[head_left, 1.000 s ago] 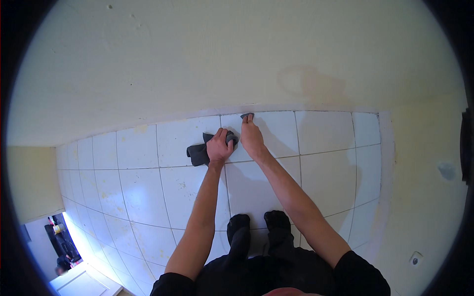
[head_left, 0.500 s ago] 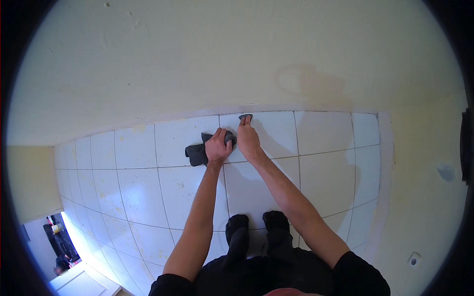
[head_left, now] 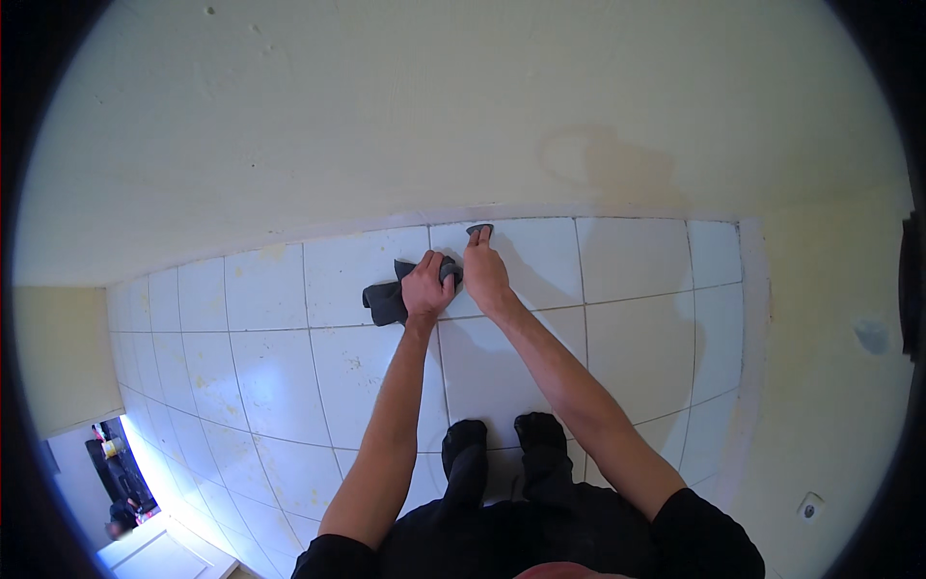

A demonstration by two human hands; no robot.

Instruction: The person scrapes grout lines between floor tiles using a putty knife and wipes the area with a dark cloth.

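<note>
My left hand [head_left: 426, 288] is closed over a bunched dark grey cloth [head_left: 388, 303], pressing it to the white floor tiles. Folds of the cloth stick out on both sides of the fingers. Just to the right, my right hand [head_left: 486, 275] reaches toward the wall with its fingers pressed on a small dark flat piece [head_left: 479, 229] with a rounded edge. This piece lies against the tile close to the foot of the wall; its kind cannot be made out. Most of it is hidden under my fingertips.
A cream wall [head_left: 463, 116] rises along the far edge of the tiled floor [head_left: 511, 357], and another wall [head_left: 820, 386] bounds the right side. Yellowish stains and dark specks mark tiles at the left. My feet in black socks [head_left: 465, 436] stand below my hands. A white door [head_left: 159, 552] is at lower left.
</note>
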